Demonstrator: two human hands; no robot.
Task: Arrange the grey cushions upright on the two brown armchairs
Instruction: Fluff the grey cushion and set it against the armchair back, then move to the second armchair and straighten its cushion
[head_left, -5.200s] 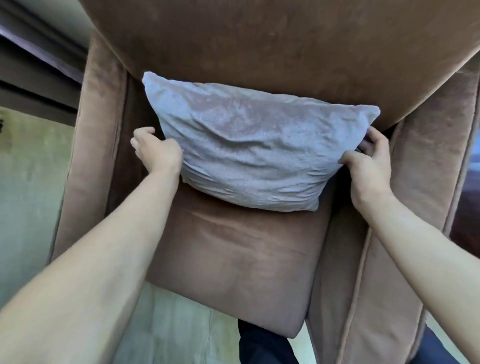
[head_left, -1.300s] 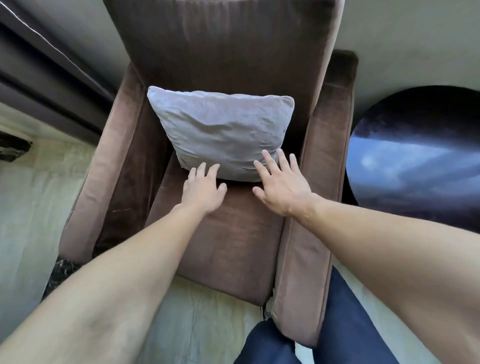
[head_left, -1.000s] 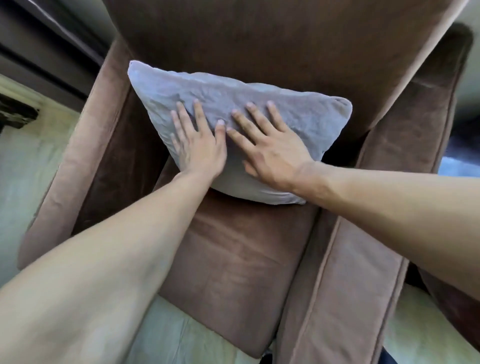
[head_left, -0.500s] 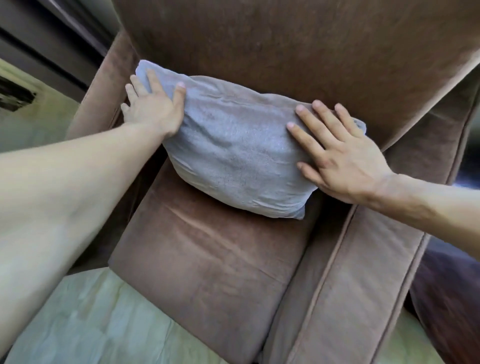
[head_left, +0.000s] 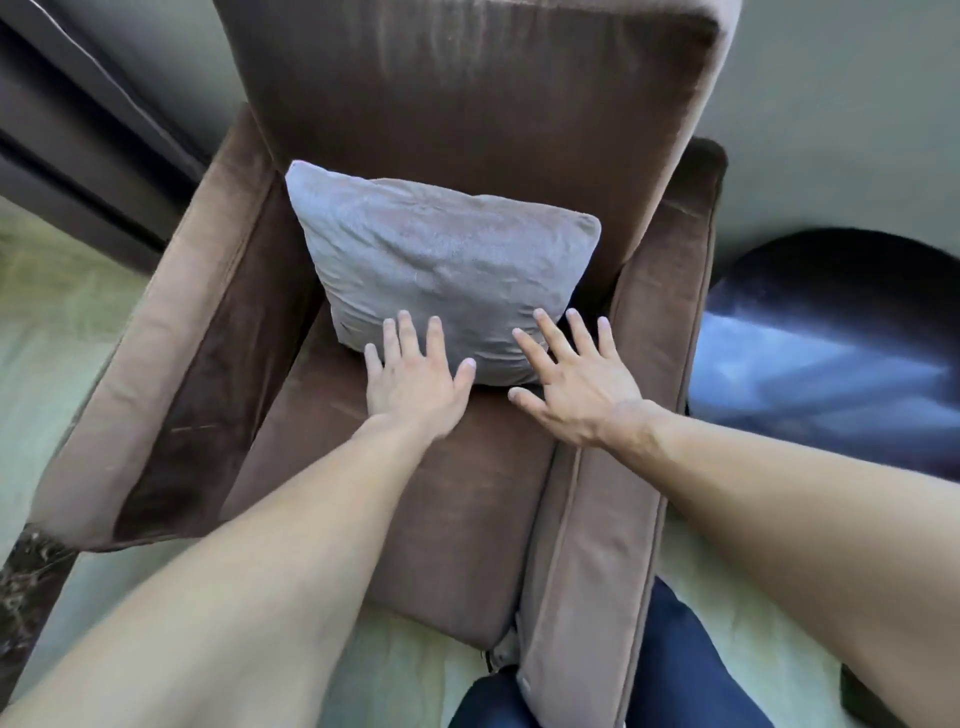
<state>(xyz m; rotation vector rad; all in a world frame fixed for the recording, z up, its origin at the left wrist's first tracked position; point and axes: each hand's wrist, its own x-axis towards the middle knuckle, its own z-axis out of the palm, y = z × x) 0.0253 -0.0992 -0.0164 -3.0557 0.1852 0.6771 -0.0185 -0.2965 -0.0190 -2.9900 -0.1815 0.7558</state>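
Pale floor (head_left: 57, 332) around a brown armchair (head_left: 467, 514), wall behind, dark round table (head_left: 831, 353) just right of the right armrest. Seat front half bare between the two armrests; the person's legs in blue trousers (head_left: 691, 675) stand at the front right corner. Grey cushion (head_left: 441, 260) stands upright at seat back, leaning on the backrest, nearer the left armrest, small gap to the right one. Left hand (head_left: 410, 384) flat, fingers spread, fingertips over cushion's lower edge, palm above seat. Right hand (head_left: 576, 389) also splayed, gripping nothing, fingertips at cushion's lower right corner; contact can't be told.
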